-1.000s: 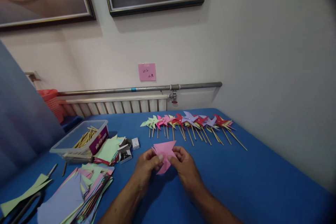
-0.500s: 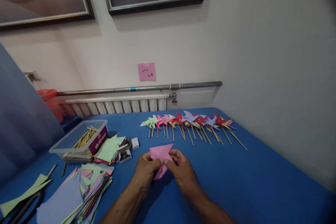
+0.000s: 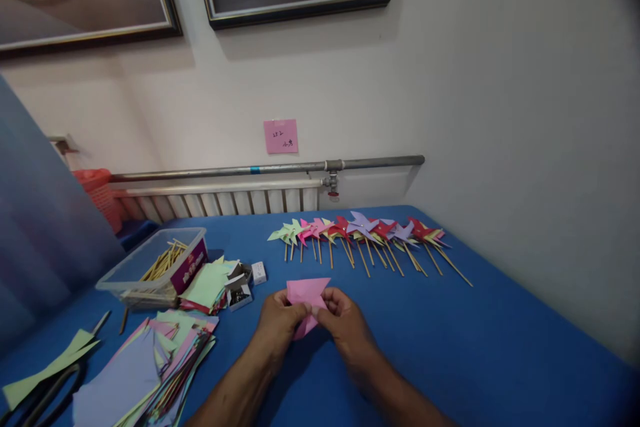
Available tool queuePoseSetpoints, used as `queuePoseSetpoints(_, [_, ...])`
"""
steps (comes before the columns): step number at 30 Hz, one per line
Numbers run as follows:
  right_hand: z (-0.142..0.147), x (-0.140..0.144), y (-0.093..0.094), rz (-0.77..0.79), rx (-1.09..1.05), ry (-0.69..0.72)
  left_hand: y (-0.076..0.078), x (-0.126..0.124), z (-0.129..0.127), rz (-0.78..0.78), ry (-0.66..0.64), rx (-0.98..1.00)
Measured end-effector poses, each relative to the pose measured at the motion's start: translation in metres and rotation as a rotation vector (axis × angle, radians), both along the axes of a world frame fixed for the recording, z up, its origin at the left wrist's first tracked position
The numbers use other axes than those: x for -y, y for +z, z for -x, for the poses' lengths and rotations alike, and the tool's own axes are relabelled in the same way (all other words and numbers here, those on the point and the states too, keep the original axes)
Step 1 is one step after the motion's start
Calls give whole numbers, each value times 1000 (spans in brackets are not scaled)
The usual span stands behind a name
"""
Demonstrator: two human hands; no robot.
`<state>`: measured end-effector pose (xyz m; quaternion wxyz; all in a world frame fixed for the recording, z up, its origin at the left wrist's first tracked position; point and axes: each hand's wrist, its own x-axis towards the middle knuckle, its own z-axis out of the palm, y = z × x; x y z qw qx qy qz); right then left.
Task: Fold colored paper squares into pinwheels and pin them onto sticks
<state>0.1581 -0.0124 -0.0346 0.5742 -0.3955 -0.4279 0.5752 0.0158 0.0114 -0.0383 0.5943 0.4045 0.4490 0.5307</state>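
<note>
A partly folded piece of pink paper [image 3: 307, 290] is held up over the blue table, pinched from both sides. My left hand [image 3: 281, 319] grips its left edge, and my right hand [image 3: 345, 317] grips its right edge. Both thumbs press close together at the middle of the paper, and one pointed corner sticks up at the top right. The fingers behind the sheet are partly hidden. Beyond my hands lies a row of finished paper pinwheels [image 3: 361, 225] on wooden sticks, in green, pink, red and purple.
To the left stand a clear plastic box [image 3: 117, 278] of sticks, small open boxes of pins [image 3: 239, 295] and green paper squares [image 3: 205, 285]. Nearer lie a stack of coloured paper [image 3: 120, 373] and black-handled scissors [image 3: 55, 393] under green strips. A wall with a pipe [image 3: 210, 175] borders the blue table [image 3: 450, 353].
My thumbs have drawn slightly closer together at the middle of the pink paper, and its lower part shows a little less. The rest stays in place, with a slight shift of view.
</note>
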Motion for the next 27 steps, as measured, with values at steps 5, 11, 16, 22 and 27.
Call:
queuePoseSetpoints(5, [-1,-1,-4,22,32,-6,5,2,-1,6,1,7])
queuePoseSetpoints(11, [-2,-2,-11,60,77,-40,9,4,-3,-4,1,-11])
queuePoseSetpoints(16, [-3,-1,-13,53,123,-36,13,7,-3,2,-41,-6])
queuePoseSetpoints(22, [-4,0,-8,33,93,-72,29,13,4,-19,-71,63])
queuePoseSetpoints(27, [-4,1,-5,17,127,-86,44,11,14,-66,15,132])
